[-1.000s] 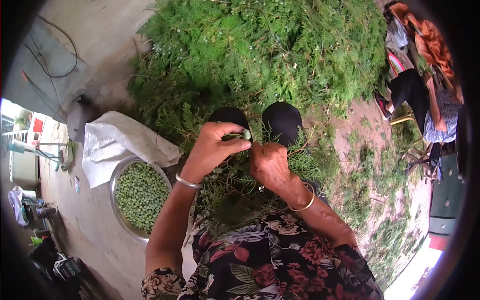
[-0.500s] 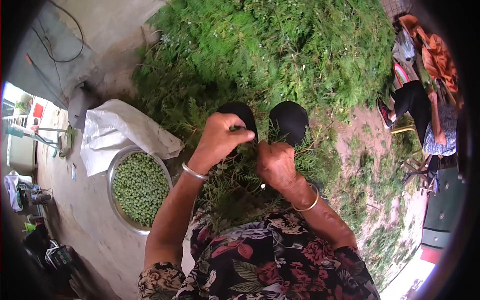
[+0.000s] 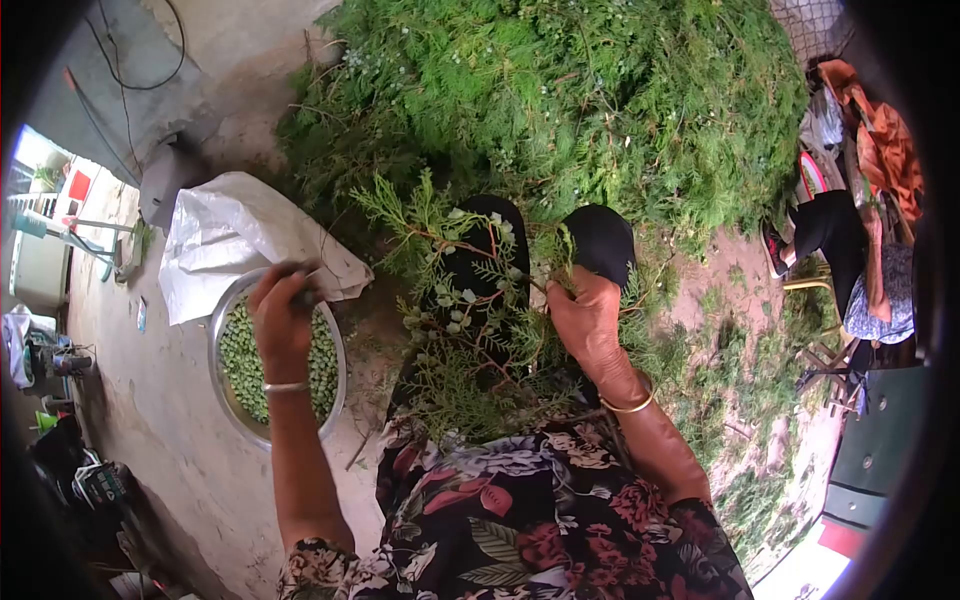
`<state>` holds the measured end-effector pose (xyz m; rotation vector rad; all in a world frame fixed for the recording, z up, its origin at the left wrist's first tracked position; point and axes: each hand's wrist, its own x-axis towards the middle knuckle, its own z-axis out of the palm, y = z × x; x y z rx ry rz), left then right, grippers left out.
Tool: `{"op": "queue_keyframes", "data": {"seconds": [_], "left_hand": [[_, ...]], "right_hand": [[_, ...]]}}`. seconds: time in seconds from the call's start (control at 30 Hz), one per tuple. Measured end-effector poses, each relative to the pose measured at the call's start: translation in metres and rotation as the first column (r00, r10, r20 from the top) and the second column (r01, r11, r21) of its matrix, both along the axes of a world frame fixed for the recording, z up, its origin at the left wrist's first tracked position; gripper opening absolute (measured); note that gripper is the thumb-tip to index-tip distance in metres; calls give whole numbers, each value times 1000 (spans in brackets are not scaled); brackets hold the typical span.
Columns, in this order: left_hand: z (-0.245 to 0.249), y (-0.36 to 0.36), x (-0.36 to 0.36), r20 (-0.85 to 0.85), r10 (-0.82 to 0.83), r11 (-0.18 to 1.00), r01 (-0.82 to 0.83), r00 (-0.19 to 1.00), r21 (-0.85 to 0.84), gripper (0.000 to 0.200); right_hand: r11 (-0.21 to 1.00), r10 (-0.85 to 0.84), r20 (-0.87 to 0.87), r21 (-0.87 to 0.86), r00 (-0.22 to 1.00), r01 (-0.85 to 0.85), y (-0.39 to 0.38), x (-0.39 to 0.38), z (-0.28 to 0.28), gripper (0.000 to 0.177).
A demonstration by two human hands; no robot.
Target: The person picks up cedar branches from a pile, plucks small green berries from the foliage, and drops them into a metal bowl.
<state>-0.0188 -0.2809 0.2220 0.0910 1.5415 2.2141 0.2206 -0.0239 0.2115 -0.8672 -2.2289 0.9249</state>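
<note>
My right hand (image 3: 584,312) is closed around the stem of a leafy evergreen branch (image 3: 460,300) with pale green seed cones on it. The branch spreads over my lap and dark-trousered knees. Over the upper part of a metal basin (image 3: 343,395) is my left hand (image 3: 283,318), its fingers curled and blurred by motion. What it holds, if anything, I cannot make out. Many small green cones (image 3: 250,360) fill the basin, partly hidden behind that hand and wrist.
A large heap of green branches (image 3: 580,110) lies ahead of my knees. The white sack (image 3: 235,240) touches the basin's far side. At the right, another person (image 3: 835,235) sits near an orange cloth (image 3: 885,150). Loose sprigs litter the ground (image 3: 715,300).
My left hand has left the branch and swung left to over the basin. My right hand keeps its grip, slightly farther right, and more of the branch shows across my knees.
</note>
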Motion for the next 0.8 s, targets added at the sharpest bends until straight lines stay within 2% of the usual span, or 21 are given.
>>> {"op": "queue_keyframes", "data": {"seconds": [0.03,0.07,0.1,0.13,0.17,0.3,0.37,0.43,0.5,0.53,0.6,0.63,0.7,0.73,0.77,0.8], "left_hand": [[-8,-24,-3,-82,20,997,-26,996,-68,26],[-24,-54,-7,-247,-14,935,-75,969,-347,30],[-36,-76,-7,-384,-94,791,-165,918,-589,35],[-36,-84,-2,-382,-83,786,-175,920,-593,35],[-37,-89,3,-467,-137,720,-236,874,-653,34],[-31,-80,26,-661,-428,432,-503,616,-749,34],[-23,-34,44,-704,-369,677,-343,608,-651,21],[5,25,73,-683,-421,792,-125,597,-598,15],[11,72,89,-774,-445,830,-118,450,-546,12],[11,88,92,-778,-440,836,-111,448,-537,12],[12,106,96,-559,-747,540,-163,360,-826,13],[6,107,95,-564,-745,546,-161,356,-822,13],[-23,102,90,-595,-617,681,-30,515,-732,14],[-33,98,86,-468,-536,753,148,703,-641,12],[-32,96,85,-464,-538,749,147,704,-646,12],[-29,93,84,-338,-445,801,200,829,-564,11]], "right_hand": [[1000,-25,10,-18,1000,25,0,-1,3,28],[998,-44,20,-37,999,45,-2,-3,4,30],[999,-30,23,-42,999,31,-3,-5,2,30],[997,-34,34,-65,999,36,-3,-6,1,29],[995,-40,45,-87,998,44,-3,-8,0,29],[1000,-13,86,-26,996,15,-5,-12,2,30],[999,-6,84,-31,996,9,-7,-15,1,30],[999,-8,79,-31,997,11,-10,-18,1,30],[1000,5,69,0,998,-5,-12,-18,4,30],[1000,-3,71,11,998,2,-12,-18,5,30],[1000,11,59,27,998,-13,-14,-17,6,29],[999,7,59,34,998,-9,-13,-16,6,29],[999,-3,77,38,997,0,-14,-13,5,28],[999,-6,79,35,997,3,-15,-13,3,28],[1000,-1,61,4,998,0,-18,-13,1,27],[1000,7,42,-28,999,-6,-21,-14,-2,27]]}}
